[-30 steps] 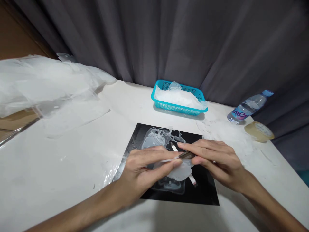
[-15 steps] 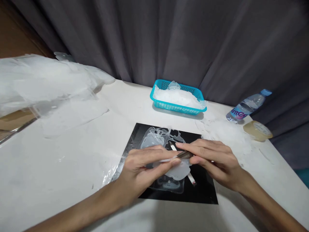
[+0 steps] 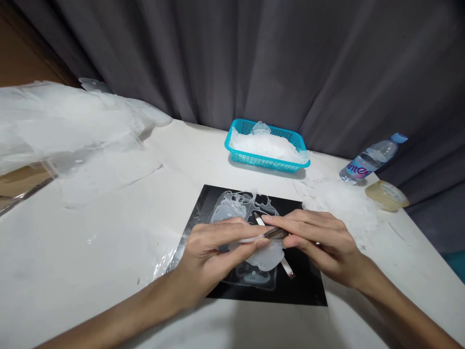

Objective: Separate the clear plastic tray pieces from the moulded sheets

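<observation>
My left hand pinches a thin, translucent white plastic piece between thumb and fingers. In my right hand is a short dark metal tool with a narrow tip, which meets the edge of the piece; the fingers hide most of the tool, so I cannot tell its exact kind. Both hands are over a black mat. On the mat lie clear cut-out sheets with rounded shapes. A white stick with a dark pointed end lies across them, partly covered by the held piece.
A blue basket full of thin white pieces stands at the back. A large heap of translucent sheets covers the left. To the right are more white pieces, a tape roll and a tilted-looking water bottle. A grey curtain hangs behind.
Hardly anything differs. The held plastic piece and the tool have shifted very slightly left with both hands, and the whole view has moved a little too.
</observation>
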`<state>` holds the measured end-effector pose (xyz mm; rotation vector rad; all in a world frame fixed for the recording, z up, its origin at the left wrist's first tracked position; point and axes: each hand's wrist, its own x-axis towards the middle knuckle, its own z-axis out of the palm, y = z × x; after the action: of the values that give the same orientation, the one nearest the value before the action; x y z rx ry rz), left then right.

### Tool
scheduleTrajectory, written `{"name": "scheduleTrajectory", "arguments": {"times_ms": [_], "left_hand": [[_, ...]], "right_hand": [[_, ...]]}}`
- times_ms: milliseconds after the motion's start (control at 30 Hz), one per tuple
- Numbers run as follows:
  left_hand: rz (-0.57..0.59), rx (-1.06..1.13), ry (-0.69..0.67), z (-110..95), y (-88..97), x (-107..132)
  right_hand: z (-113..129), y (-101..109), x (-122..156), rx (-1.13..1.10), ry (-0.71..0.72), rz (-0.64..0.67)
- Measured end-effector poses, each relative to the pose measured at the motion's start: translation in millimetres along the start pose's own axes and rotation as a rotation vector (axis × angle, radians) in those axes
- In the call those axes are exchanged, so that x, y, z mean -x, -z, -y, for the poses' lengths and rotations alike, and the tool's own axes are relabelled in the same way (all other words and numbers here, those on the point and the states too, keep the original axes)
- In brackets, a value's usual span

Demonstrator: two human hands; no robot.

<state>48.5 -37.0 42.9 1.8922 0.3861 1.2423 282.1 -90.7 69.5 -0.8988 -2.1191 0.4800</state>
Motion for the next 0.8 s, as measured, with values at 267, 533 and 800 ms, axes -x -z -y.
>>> {"name": "scheduleTrajectory", "arguments": {"times_ms": [267,533,800], "left_hand": [[0.017,-0.011,-0.002,0,1.5,1],[0.004,-0.003,0.039,0,0.2,-2],[-0.035,-0.029,0.027,-1,-0.3,-3]], "right_hand": [[2,1,-2,0.062,0.023,-0.004],[4,-3,-3,0.086,0.037,-0.096],[1,7,-3,-0.025,-0.064,-0.022]]}}
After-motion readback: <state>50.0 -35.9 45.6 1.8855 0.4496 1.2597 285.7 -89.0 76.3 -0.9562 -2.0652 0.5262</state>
